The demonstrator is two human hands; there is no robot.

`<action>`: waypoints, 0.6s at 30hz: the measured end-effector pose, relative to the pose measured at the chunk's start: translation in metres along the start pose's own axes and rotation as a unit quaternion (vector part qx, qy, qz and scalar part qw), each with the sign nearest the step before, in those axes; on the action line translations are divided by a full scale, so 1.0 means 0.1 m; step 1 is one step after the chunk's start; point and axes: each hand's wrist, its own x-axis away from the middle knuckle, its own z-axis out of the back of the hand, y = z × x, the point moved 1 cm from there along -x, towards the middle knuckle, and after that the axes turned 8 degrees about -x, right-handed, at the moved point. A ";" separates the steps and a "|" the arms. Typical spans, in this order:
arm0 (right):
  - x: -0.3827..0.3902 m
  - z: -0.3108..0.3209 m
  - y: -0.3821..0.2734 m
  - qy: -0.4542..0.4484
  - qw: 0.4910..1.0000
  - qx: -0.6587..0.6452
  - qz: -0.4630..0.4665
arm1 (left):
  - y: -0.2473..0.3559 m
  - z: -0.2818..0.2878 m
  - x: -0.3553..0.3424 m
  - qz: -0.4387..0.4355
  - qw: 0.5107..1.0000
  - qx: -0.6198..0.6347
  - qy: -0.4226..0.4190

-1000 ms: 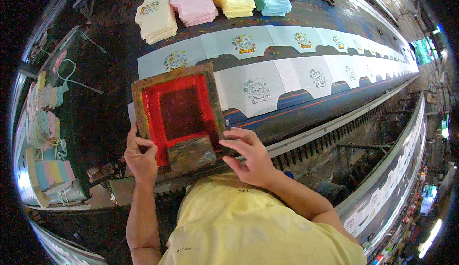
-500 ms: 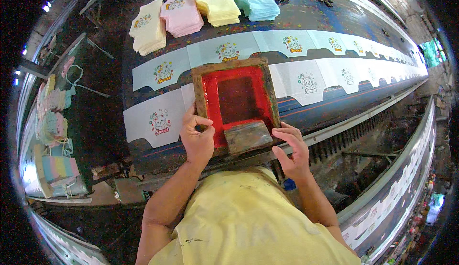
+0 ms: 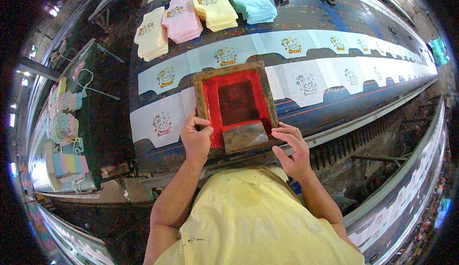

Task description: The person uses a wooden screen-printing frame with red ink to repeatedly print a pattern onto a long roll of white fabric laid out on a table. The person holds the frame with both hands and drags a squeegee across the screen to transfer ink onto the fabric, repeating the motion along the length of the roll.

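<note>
The left hand [image 3: 196, 138] pinches the left edge of the framed screen [image 3: 237, 103]. The right hand [image 3: 292, 151], fingers slightly spread, meets the near right edge. White cloths [image 3: 299, 79] lie beyond.

Before you, a wooden screen-printing frame [image 3: 229, 71], worn and stained, is positioned over the near row of white fabric panels [image 3: 286, 81], turned slightly anticlockwise. A glossy red border [image 3: 210, 109] surrounds its darker central mesh [image 3: 237, 102]; a scuffed grey-brown squeegee [image 3: 245, 137] sits inside, at the end nearest you.
</note>
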 end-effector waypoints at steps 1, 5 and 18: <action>-0.01 0.01 0.01 0.000 1.000 0.000 0.004 | 0.01 0.00 0.00 0.020 0.999 0.024 -0.010; -0.10 0.06 0.03 0.018 1.000 0.008 0.014 | 0.12 0.03 0.00 0.022 0.996 0.071 -0.041; -0.41 0.27 0.02 -0.051 0.993 -0.007 0.109 | 0.09 0.05 0.00 0.054 0.996 0.067 -0.022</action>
